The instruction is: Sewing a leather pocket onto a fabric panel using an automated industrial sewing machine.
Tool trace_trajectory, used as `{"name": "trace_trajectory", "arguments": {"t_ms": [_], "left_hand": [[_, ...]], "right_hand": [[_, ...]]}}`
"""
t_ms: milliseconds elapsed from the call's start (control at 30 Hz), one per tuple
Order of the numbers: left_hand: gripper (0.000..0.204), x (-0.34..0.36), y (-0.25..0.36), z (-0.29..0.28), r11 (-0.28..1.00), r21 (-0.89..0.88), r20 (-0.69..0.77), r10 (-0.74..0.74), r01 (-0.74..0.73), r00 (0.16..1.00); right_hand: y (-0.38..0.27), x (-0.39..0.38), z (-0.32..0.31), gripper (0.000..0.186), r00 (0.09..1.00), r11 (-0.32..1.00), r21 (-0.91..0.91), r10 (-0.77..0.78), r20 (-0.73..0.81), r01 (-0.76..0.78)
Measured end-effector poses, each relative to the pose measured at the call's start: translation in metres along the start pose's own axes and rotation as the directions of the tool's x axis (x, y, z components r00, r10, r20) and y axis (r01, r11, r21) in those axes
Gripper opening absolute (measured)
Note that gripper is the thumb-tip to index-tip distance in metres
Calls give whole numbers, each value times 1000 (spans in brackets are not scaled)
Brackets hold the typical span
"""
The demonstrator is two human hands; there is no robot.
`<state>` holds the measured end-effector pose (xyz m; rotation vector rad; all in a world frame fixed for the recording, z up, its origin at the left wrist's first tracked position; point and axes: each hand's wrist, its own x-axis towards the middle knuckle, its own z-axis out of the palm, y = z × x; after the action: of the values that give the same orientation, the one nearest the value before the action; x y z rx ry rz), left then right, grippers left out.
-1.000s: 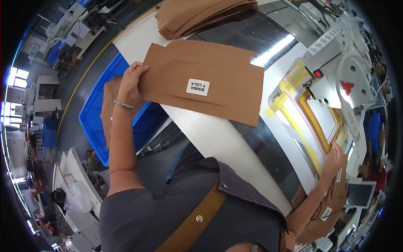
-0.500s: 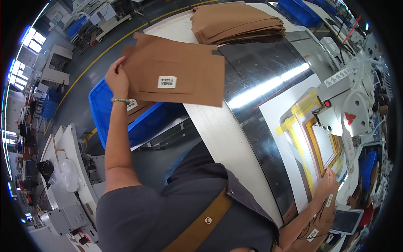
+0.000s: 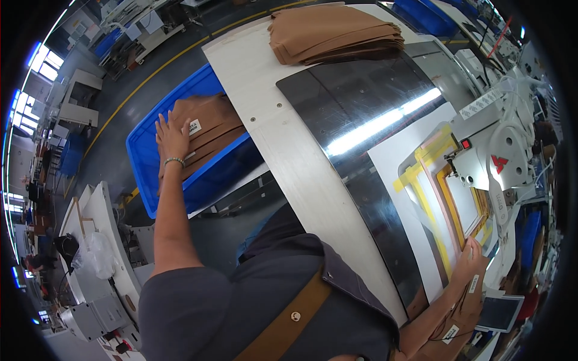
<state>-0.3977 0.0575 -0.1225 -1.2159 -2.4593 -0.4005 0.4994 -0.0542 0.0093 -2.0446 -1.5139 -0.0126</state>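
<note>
My left hand lies with fingers spread on brown flat panels inside a blue plastic bin. A small white label shows on the top panel, just beside the fingers. At the right, my right hand has its fingers closed at the near corner of a yellow frame. That frame sits under the white head of a sewing machine, with yellow tape strips around it. More brown labelled pieces hang beside my right forearm.
A thick stack of brown panels rests on the far part of the white table. A shiny dark plate covers the table's middle, partly under a white sheet. A screen stands at the lower right.
My left hand has carried a labelled brown panel down into the blue bin and let it go, its fingers now spread on the pile. My right hand has stayed at the frame.
</note>
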Motion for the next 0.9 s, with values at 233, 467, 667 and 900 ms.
{"name": "trace_trajectory", "arguments": {"t_ms": [233, 467, 667, 900], "left_hand": [[68, 47, 5, -50, 950, 176, 644, 86, -257, 760], [33, 17, 262, -163, 392, -618, -245, 728, -682, 640], [33, -141, 450, -212, -200, -895, -223, 975, -398, 14], [38, -194, 505, -212, -239, -879, -192, 969, -413, -152]], "right_hand": [[-40, -3, -6, 19, 994, 996, 52, -64, -93, 69], [-117, -9, -26, 26, 981, 976, 119, -190, 48, 183], [-141, -10, 19, 33, 887, 907, 92, -422, 190, 412], [-126, -15, 37, 23, 904, 947, 230, -291, 314, 225]]}}
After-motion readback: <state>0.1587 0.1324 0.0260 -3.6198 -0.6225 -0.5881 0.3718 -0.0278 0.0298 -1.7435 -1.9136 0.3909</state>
